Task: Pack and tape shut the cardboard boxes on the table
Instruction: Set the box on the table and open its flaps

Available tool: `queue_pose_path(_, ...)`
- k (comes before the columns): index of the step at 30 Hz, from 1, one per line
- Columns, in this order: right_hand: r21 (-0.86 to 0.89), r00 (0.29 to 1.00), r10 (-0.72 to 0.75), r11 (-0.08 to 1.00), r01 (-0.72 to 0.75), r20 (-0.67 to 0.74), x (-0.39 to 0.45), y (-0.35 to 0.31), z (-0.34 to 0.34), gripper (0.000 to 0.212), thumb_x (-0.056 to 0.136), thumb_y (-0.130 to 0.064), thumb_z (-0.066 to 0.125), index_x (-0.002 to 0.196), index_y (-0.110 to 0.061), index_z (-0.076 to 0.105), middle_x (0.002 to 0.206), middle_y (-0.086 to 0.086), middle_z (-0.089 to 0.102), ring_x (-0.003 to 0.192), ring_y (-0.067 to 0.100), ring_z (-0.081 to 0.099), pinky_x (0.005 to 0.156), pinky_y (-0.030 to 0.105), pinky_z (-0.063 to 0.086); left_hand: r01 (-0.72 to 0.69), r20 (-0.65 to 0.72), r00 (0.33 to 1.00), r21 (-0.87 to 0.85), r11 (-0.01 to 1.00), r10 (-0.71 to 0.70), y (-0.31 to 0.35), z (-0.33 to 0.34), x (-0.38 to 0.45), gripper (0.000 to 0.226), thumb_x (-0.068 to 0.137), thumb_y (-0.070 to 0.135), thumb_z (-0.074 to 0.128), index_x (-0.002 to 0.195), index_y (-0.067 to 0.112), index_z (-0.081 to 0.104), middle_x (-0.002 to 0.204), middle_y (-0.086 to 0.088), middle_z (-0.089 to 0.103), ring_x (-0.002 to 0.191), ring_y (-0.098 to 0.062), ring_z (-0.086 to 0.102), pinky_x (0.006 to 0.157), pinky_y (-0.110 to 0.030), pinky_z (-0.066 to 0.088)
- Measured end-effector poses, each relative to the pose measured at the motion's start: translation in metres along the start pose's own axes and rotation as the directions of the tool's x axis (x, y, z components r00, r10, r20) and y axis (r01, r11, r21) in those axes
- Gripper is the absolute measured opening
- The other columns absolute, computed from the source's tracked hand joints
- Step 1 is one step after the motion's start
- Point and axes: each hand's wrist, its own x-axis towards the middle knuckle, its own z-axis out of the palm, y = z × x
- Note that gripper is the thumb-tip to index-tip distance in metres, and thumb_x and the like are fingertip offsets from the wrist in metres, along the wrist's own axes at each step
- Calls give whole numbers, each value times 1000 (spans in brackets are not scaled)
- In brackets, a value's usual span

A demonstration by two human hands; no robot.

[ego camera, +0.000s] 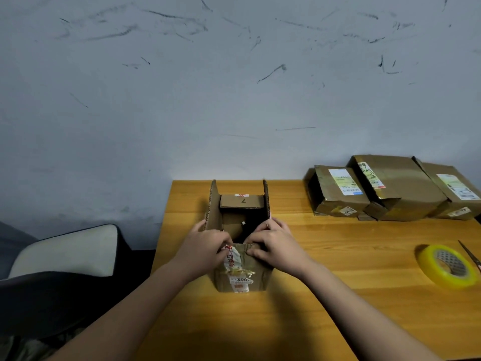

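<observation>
An open cardboard box (240, 278) stands on the wooden table (338, 295) in front of me. Its two side flaps stand upright and the far flap, marked 7, leans inward. Something dark lies inside, hard to make out. My left hand (205, 247) and my right hand (273, 242) both grip the near flap at the box's front edge, fingers curled over it. A roll of yellow tape (447, 265) lies flat on the table at the right.
Three taped boxes with labels (390, 188) sit at the back right by the wall. Scissors (471, 255) poke in at the right edge beside the tape. A chair with a pale cushion (65, 251) stands left of the table.
</observation>
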Motion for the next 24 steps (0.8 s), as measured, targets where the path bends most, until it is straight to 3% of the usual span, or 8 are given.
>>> queue_pose_path(11,-92,997,-17,996,24,80,11,-8,-1,30,86,-47,63,108,-28,68,106,-4,64,116,8,43,115,36,3,71,-13,997,-11,997,-71,3,3,-5,23,96,38,50,113,32,64,108,13,69,105,-2,58,115,-32,10)
queue_pose_path(16,-10,999,-29,1000,30,30,8,-3,1,24,83,-45,68,98,-27,72,99,-9,68,111,6,48,114,36,7,100,-10,995,-113,989,-102,-5,-2,-4,22,92,41,57,109,33,67,104,14,70,102,1,58,115,-29,7)
queue_pose_path(20,4,999,-30,1000,30,18,7,-2,2,25,82,-46,69,99,-27,73,100,-9,67,113,4,48,115,36,6,93,34,995,-101,990,-90,-6,-5,-4,24,95,40,52,114,34,66,106,14,70,99,0,59,116,-30,5)
queue_pose_path(24,-33,998,-43,998,44,52,9,-3,0,29,84,-48,66,105,-29,71,104,-11,67,115,2,45,116,35,-5,109,40,994,-87,990,-106,-3,-4,-6,26,96,39,50,116,32,66,108,12,70,102,-2,59,116,-30,6)
